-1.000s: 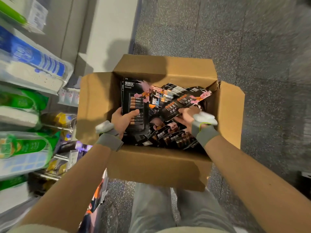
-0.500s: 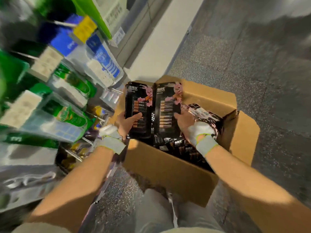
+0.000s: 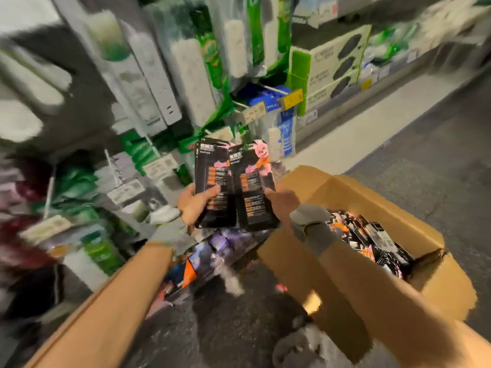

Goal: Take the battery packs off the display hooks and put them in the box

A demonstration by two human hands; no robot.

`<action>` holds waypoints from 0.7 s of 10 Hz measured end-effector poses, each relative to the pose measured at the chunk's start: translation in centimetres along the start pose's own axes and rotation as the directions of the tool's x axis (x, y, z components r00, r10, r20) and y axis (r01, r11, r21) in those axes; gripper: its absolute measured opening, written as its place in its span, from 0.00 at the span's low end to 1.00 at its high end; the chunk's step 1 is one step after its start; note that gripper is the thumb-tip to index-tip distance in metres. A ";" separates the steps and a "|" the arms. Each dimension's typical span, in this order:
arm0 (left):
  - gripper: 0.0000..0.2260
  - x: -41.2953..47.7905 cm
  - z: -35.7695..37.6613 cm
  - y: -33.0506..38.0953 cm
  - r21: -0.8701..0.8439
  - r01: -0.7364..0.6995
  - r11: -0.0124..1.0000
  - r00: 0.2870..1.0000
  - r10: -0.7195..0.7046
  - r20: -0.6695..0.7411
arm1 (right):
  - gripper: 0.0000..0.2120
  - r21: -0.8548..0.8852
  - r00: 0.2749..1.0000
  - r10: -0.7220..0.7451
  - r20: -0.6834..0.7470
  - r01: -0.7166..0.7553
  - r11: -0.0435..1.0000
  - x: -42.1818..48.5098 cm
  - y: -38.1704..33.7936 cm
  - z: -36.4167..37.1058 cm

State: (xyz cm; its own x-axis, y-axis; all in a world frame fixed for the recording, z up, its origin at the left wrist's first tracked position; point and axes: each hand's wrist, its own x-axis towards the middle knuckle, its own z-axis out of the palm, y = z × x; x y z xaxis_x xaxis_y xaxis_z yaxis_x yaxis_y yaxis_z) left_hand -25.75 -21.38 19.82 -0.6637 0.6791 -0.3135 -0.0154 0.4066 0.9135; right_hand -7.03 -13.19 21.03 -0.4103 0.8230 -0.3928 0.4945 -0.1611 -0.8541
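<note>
Two black battery packs with a pink rabbit print stand upright side by side in front of the shelf. My left hand (image 3: 195,203) grips the left battery pack (image 3: 212,181) at its lower left edge, thumb across the front. My right hand (image 3: 281,201) holds the right battery pack (image 3: 256,187) at its right edge. Both packs are up in the air, left of the open cardboard box (image 3: 358,189). The box stands on the floor at the right and holds several more battery packs (image 3: 372,243).
A shop shelf fills the left and top, hung with blurred green and white power strip packs (image 3: 186,75) and yellow price tags (image 3: 291,98). More dark packs (image 3: 207,256) hang low by my left wrist. Grey floor (image 3: 425,155) runs along the right.
Both hands lifted one pack each out of the box and carried them up and to the left, toward the shelf. My view swung from the box to the shelf.
</note>
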 end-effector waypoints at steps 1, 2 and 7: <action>0.17 -3.9 -5.0 -0.1 -0.059 -0.034 0.998 0.989 0.026 -0.143 | 0.18 -0.044 0.989 -0.137 0.057 0.140 0.989 -3.0 -3.1 3.4; 0.17 -8.3 -11.5 0.7 -0.039 -0.090 0.995 0.963 0.077 -0.259 | 0.15 0.057 0.955 -0.271 0.118 0.266 0.962 -6.1 -6.6 7.7; 0.06 -24.3 -35.9 9.2 -0.015 -0.437 0.899 0.726 0.343 -0.596 | 0.12 0.008 0.569 -0.740 0.359 0.791 0.612 -21.6 -27.6 19.3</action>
State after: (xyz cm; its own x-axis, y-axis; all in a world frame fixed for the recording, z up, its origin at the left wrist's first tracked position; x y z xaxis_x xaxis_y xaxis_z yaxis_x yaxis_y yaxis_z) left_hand -36.61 -56.09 45.14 -0.9328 0.2688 0.2400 0.2650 0.0601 0.9624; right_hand -26.59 -37.02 46.45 -0.8743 0.3921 0.2861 -0.0277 0.5481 -0.8360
